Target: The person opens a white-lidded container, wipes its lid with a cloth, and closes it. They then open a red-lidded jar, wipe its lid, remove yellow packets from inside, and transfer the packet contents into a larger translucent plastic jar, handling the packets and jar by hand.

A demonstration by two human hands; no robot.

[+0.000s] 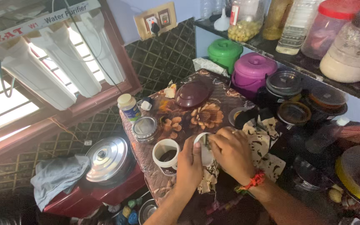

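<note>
The tabletop (223, 89), covered by a brown cloth with a flower print, carries most of the things. At its far edge stand a purple bucket with a lid (252, 71) and, behind it, a green bucket (225, 52). A dark oval lid (193, 93) lies toward the far middle. Off the left edge, lower down, a round steel lid (107, 159) rests on a red stand. The left hand (189, 164) and the right hand (231, 153) meet at the near edge of the tabletop, both curled around a small white jar (205, 151) held between them; the left hand's thumb presses on its rim, and the right hand covers its other side. Just left of the left hand stands an open white cup with dark contents (166, 156). Beyond that sit a small steel tin (144, 129) and a little white-capped bottle (128, 107) near the left edge.
</note>
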